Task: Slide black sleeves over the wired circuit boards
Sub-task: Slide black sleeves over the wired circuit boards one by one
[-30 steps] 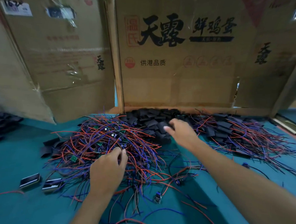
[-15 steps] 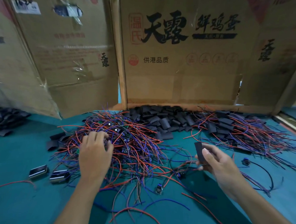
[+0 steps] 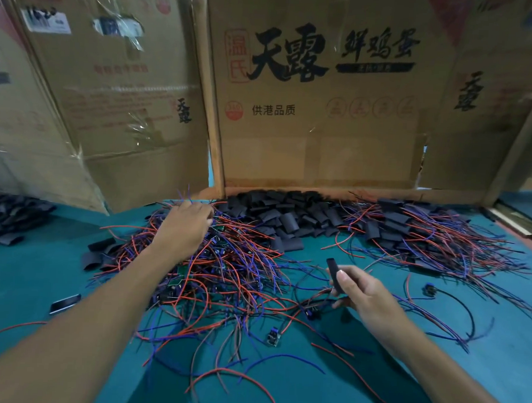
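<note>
A tangled heap of wired circuit boards [image 3: 224, 273] with red and blue leads covers the middle of the teal table. My left hand [image 3: 185, 226] reaches into the far part of that heap, its fingers curled down among the wires; what they hold is hidden. My right hand [image 3: 361, 294] pinches a single black sleeve [image 3: 334, 271] upright above the table, right of the heap. A pile of loose black sleeves [image 3: 288, 216] lies at the back centre. A second pile, boards with sleeves on them [image 3: 426, 237], spreads at the right.
Cardboard walls [image 3: 323, 136] close off the back and left. More black sleeves [image 3: 8, 221] lie at the far left. A small shiny rectangular object [image 3: 65, 303] rests by my left forearm. One bare board [image 3: 273, 335] and a black-wired part [image 3: 429, 290] lie apart on the table [image 3: 341, 390].
My left hand moved farther back into the wire heap. My right hand took a black sleeve from the back pile, drew it toward me and now holds it a little lower.
</note>
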The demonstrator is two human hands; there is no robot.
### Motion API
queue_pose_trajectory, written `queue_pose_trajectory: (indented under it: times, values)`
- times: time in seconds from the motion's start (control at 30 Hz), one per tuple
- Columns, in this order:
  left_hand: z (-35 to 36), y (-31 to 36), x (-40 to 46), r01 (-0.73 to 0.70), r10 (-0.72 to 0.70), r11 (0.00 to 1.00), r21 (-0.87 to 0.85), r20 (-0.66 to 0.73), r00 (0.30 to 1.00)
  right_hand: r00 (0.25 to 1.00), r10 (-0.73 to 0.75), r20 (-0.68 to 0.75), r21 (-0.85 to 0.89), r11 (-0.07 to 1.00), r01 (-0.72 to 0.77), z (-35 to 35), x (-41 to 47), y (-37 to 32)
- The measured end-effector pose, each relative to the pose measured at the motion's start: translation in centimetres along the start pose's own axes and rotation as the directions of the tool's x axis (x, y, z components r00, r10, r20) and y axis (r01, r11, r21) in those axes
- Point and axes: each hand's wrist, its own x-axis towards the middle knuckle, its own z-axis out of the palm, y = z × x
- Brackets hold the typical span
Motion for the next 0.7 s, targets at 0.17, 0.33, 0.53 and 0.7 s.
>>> queue_pose_trajectory:
  times: [0.17,0.33,0.53,0.7]
  values:
    - [0.1,0.4,1.2,-0.011,-0.021,0.967,0.256,0.121,0.992,1.000,0.006,0.029,-0.108,0.994,-0.003,-0.2,-0.2,0.4]
    - [-1.7,1.4,1.6,0.030,-0.027,0.991,0.133,-0.021,0.999,1.000,0.000,0.029,-0.068,0.998,0.002,-0.2,-0.1,0.2]
    - [-6.4,3.0,2.4,0.094,-0.095,0.993,-0.074,-0.001,0.996,1.000,0.003,0.008,0.075,0.997,-0.004,-0.1,-0.2,-0.2]
    - [-10.8,4.0,1.6,0.233,-0.089,0.702,-0.673,0.242,0.966,1.000,-0.001,-0.008,0.090,0.996,0.001,-0.4,-0.2,-0.3]
